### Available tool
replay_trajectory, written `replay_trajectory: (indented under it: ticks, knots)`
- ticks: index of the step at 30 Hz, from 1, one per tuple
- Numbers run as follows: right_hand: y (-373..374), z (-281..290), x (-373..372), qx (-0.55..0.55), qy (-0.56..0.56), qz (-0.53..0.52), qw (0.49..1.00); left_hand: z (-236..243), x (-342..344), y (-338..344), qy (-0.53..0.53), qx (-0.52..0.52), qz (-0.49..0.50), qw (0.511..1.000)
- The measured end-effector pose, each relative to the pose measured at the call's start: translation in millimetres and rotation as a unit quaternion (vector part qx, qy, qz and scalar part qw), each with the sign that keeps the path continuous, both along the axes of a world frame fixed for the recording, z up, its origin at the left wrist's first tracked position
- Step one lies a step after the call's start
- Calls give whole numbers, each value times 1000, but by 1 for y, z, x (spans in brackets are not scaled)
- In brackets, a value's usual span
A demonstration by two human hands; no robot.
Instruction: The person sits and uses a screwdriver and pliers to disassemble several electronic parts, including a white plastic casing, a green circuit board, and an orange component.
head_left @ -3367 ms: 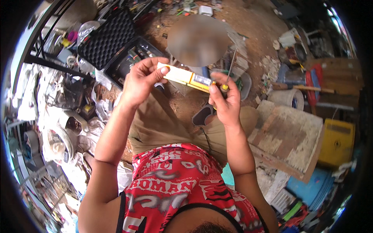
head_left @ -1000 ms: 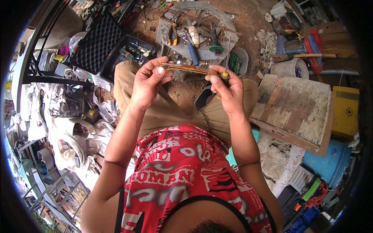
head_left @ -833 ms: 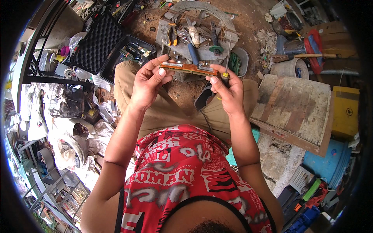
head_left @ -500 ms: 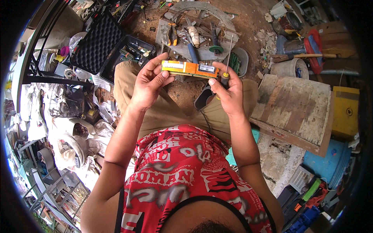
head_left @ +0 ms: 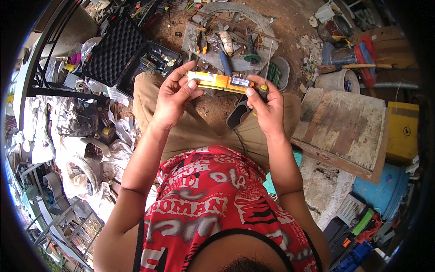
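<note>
Between my two hands I hold a memory module (head_left: 221,81) with an orange-yellow cover, pale labels and a green board edge. My left hand (head_left: 176,94) pinches its left end between thumb and fingers. The right end is gripped by my right hand (head_left: 268,105), thumb in front. A screwdriver (head_left: 263,88) with a dark and yellow handle is also tucked in my right hand, its thin shaft pointing up and away. Beyond the module, pliers (head_left: 201,41) with orange handles and a blue-handled tool (head_left: 225,62) lie on a stone slab (head_left: 192,51).
An open black foam-lined case (head_left: 111,50) holding circuit boards sits at the far left. A grey basin (head_left: 284,72) with green boards stands beyond my right hand. To the right are a wooden board (head_left: 342,129), a white bucket (head_left: 337,80) and a blue drum (head_left: 383,188).
The module has tilted slightly in my hands, its cover catching more light. My right thumb has shifted a little along its end. Both hands keep their hold.
</note>
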State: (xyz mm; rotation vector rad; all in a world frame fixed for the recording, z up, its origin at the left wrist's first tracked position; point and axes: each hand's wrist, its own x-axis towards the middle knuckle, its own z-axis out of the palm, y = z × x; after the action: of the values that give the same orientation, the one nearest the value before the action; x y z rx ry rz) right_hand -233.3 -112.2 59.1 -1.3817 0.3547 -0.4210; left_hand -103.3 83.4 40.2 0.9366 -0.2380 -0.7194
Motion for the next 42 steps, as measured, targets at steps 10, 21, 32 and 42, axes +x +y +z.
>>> replay_trajectory:
  ticks: [10,21,32,42]
  knots:
    - [-8,-16,-5,-71,-70,-1,995,-13,4,-1,-182,25,20,983]
    - [-9,-21,-7,-110,-98,18,989,-15,2,-2,-187,19,36,981]
    - [-5,-20,-9,-77,-85,3,993,-18,-2,-1,-195,21,54,979]
    - [-5,-23,-9,-88,-87,2,992,-18,0,-3,-189,22,54,980]
